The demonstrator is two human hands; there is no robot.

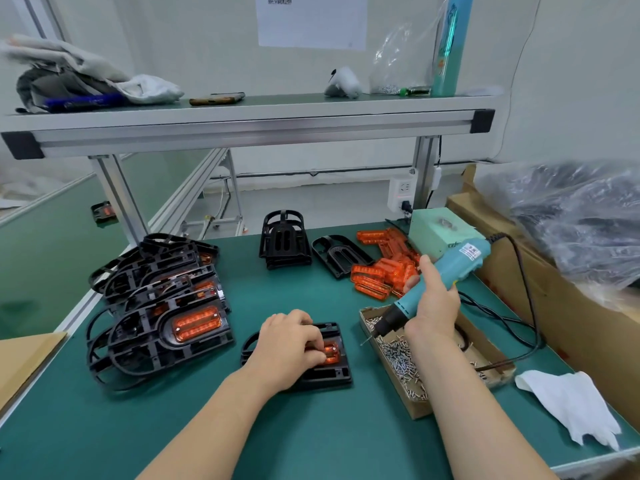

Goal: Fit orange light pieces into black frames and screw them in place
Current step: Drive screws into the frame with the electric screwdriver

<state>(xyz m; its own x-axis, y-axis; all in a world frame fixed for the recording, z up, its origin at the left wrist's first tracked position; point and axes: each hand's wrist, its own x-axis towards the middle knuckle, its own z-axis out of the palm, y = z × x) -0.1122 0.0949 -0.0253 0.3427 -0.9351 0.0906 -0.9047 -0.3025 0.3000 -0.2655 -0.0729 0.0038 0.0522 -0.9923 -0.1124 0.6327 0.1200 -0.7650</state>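
Observation:
A black frame [329,374] lies flat on the green mat near the front middle, with an orange light piece [333,353] seated in it. My left hand [289,344] rests on the frame, its fingers curled down onto the orange piece. My right hand [434,299] grips a teal electric screwdriver [453,268]; its black tip, with a screw on the bit, points down-left over the screw box. A pile of loose orange light pieces [377,271] lies behind it. Empty black frames [285,244] stand at the back.
A stack of frames fitted with orange pieces [162,306] fills the left. A cardboard box of screws [405,358] sits to the right of the frame. The screwdriver's cable [519,327] loops to a pale green power unit [443,230]. White cloth [571,403] and cardboard boxes line the right edge.

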